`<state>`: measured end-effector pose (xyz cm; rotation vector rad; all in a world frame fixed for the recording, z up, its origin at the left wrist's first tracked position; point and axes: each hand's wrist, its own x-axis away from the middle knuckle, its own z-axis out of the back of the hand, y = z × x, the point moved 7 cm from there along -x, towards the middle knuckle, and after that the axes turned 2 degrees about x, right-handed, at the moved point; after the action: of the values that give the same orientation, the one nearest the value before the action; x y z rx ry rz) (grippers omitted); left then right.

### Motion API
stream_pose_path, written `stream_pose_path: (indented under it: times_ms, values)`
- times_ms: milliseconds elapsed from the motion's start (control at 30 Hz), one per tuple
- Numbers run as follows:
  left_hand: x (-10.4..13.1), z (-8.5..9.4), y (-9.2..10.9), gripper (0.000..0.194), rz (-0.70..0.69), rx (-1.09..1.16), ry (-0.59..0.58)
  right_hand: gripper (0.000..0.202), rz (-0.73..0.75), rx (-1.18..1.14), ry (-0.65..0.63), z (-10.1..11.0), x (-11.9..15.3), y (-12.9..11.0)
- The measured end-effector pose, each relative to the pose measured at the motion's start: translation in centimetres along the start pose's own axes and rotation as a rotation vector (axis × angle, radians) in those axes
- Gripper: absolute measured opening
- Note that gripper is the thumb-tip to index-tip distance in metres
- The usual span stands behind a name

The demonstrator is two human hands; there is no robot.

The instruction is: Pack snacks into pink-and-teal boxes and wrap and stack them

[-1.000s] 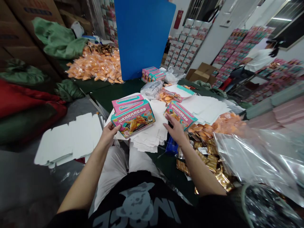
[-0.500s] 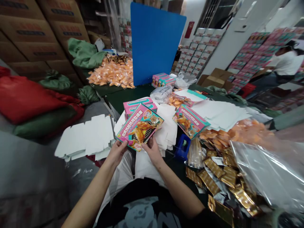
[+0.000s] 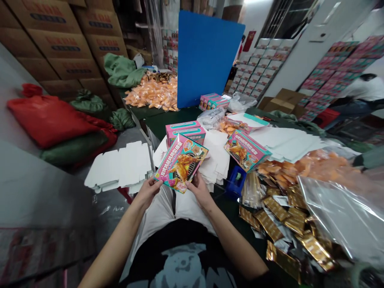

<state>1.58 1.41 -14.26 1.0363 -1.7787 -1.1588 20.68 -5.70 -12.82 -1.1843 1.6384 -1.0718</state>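
Note:
A pink and teal printed box (image 3: 181,163), with grilled chicken pictured on its face, is held up over my lap. My left hand (image 3: 150,189) grips its lower left corner, thumb on the front. At the lower right edge my right hand (image 3: 198,188) pinches it, the other fingers partly hidden behind. Just beyond stand similar closed pink boxes (image 3: 185,132). Another printed box (image 3: 246,151) lies to the right, tilted, beside a blue tape dispenser (image 3: 235,183). White flat cartons (image 3: 215,160) are stacked partly under and behind the held box.
More white flat cartons (image 3: 121,164) lie at the left. Gold foil packets (image 3: 270,224) and bagged orange pieces (image 3: 294,166) cover the right side. A blue board (image 3: 208,60) stands at the back near another orange heap (image 3: 153,92). A person (image 3: 364,90) sits at far right.
The view has turned slightly left, so the surroundings sit farther right in the picture. Both hands keep hold of the printed box, which is tilted slightly more upright.

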Motion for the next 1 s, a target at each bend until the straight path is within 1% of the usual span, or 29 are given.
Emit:
stream_pose_path:
  times_ms: [200, 367, 467, 533, 600, 700, 767, 867, 1000]
  values:
    - [0.1, 0.7, -0.8, 0.056, 0.026, 0.030, -0.015, 0.077, 0.020, -0.005, 0.025, -0.4, 0.8, 0.4]
    - [-0.2, 0.9, -1.2, 0.052, 0.039, 0.039, -0.052, 0.079, 0.025, 0.006, 0.063, -0.6, 1.0, 0.7]
    - [-0.1, 1.3, -1.4, 0.053, 0.033, 0.048, -0.051, 0.079, 0.038, -0.006, 0.060, -1.3, 1.0, 1.1]
    - [0.2, 2.0, -1.7, 0.056, 0.041, 0.049, -0.013, 0.080, 0.043, -0.001, 0.059, -2.0, 1.2, 1.7]
    - [0.6, 3.2, -2.2, 0.058, 0.065, 0.053, 0.054, 0.083, 0.035, 0.027, 0.049, -2.8, 1.4, 2.4]
    - [1.1, 5.0, -2.6, 0.057, 0.078, 0.093, 0.140, 0.091, -0.010, 0.066, -0.034, -4.2, 1.4, 3.9]
    - [1.4, 5.6, -2.5, 0.055, 0.073, 0.128, 0.166, 0.095, -0.042, 0.077, -0.102, -4.7, 1.3, 4.6]
    - [1.4, 5.7, -2.2, 0.055, 0.077, 0.150, 0.197, 0.093, -0.059, 0.079, -0.123, -4.4, 0.6, 4.8]
    - [1.0, 4.8, -1.1, 0.057, 0.048, 0.113, 0.246, 0.085, -0.060, 0.064, -0.060, -2.6, -0.7, 4.1]
